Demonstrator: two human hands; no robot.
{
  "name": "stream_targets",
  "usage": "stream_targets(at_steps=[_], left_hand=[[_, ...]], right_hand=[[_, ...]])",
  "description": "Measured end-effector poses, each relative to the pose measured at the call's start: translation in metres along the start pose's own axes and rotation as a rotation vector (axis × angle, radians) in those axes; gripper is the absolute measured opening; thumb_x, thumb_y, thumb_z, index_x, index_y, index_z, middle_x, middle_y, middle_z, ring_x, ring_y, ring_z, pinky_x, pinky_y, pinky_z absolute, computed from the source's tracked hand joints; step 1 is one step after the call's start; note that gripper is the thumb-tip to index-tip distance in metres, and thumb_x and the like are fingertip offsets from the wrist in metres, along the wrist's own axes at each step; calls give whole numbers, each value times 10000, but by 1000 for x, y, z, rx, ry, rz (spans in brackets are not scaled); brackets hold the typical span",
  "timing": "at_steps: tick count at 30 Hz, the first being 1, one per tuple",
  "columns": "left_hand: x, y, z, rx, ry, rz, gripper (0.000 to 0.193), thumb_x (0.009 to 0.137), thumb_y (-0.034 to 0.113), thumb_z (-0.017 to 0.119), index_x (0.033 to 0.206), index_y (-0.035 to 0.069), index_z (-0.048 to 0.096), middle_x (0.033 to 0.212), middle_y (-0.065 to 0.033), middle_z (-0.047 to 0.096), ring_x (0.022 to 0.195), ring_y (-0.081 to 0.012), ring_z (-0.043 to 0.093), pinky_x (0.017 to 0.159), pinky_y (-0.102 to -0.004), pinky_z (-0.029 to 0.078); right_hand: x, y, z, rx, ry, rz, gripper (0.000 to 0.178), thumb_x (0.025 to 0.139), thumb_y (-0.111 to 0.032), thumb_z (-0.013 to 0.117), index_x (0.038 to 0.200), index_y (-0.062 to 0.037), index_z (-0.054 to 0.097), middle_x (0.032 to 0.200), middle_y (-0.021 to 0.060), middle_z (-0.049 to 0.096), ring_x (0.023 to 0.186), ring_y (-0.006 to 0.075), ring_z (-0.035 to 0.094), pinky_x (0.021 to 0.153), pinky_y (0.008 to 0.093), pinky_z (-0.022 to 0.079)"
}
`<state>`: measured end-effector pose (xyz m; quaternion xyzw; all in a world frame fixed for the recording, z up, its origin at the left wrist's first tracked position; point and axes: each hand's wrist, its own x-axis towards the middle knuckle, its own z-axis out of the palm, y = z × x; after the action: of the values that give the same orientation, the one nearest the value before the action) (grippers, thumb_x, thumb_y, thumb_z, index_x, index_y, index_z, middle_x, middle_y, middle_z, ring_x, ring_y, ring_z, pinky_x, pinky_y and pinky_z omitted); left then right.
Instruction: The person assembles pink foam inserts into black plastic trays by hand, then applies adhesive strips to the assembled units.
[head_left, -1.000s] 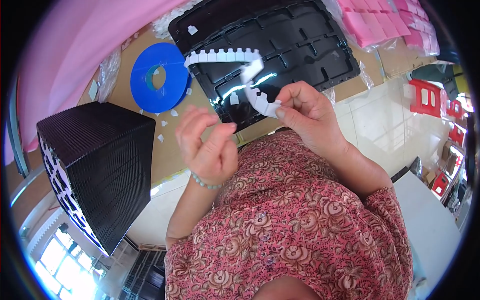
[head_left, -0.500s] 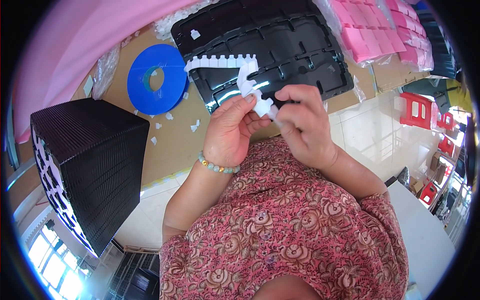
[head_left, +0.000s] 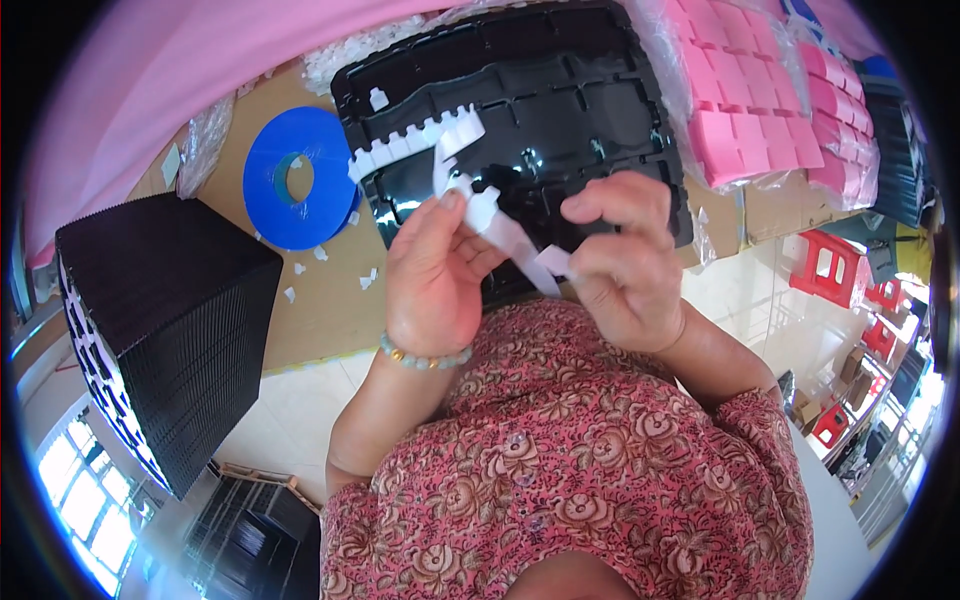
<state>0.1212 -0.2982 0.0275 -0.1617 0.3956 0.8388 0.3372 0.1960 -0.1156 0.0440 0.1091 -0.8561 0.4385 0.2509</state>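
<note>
My left hand [head_left: 440, 265], a bead bracelet at its wrist, pinches a white notched strip [head_left: 410, 142] between thumb and fingers. The strip's far part lies over a black moulded plastic tray [head_left: 520, 90] and folds back toward my hand. Below my thumb, a smooth, partly see-through band [head_left: 515, 243] hangs from it. At the right, my right hand [head_left: 630, 262] is closed on a small white piece [head_left: 555, 261] at the band's lower end; whether the two are joined I cannot tell. A loose white piece [head_left: 378, 98] lies on the tray's far left.
A blue disc-shaped roll [head_left: 265, 180] lies left of the tray, with white scraps [head_left: 320, 254] nearby on the brown tabletop [head_left: 310, 320]. A tall stack of black trays [head_left: 190, 300] stands at the left. Pink blocks [head_left: 745, 90] in clear plastic sit at the far right.
My right hand has drawn down and right, away from my left, with the small white piece. More of the smooth band shows between my hands. My left hand and the strip have shifted left.
</note>
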Motion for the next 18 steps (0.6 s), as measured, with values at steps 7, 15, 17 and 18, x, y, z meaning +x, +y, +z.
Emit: stream_targets(at_steps=[7, 15, 17, 18], left_hand=[[-30, 17, -23, 92, 84, 246, 225, 939, 144, 544, 1083, -21, 597, 923, -98, 660, 803, -206, 659, 730, -391, 569], [-37, 11, -26, 133, 155, 149, 217, 939, 221, 534, 1111, 89, 554, 770, -42, 635, 656, -195, 617, 645, -369, 514], [-38, 10, -26, 137, 163, 144, 218, 937, 221, 536, 1110, 89, 555, 770, -43, 635, 655, -197, 617, 636, -368, 513], [-39, 9, -27, 142, 170, 138, 219, 936, 221, 539, 1109, 89, 556, 769, -44, 634, 653, -198, 618, 626, -367, 511]], right_hand=[[37, 108, -41, -328, -7, 335, 69, 758, -83, 638, 807, -108, 597, 1024, 55, 599, 1037, 315, 482, 935, 383, 356], [60, 187, -29, -678, -293, 510, 53, 787, -138, 610, 816, -158, 649, 1085, 39, 590, 1111, 308, 452, 963, 422, 351], [59, 190, -19, -751, -279, 486, 73, 790, -134, 606, 827, -167, 659, 1099, 39, 587, 1113, 307, 454, 964, 430, 350], [58, 190, -14, -808, -263, 464, 92, 792, -127, 603, 842, -172, 667, 1093, 35, 588, 1113, 305, 455, 961, 434, 352]])
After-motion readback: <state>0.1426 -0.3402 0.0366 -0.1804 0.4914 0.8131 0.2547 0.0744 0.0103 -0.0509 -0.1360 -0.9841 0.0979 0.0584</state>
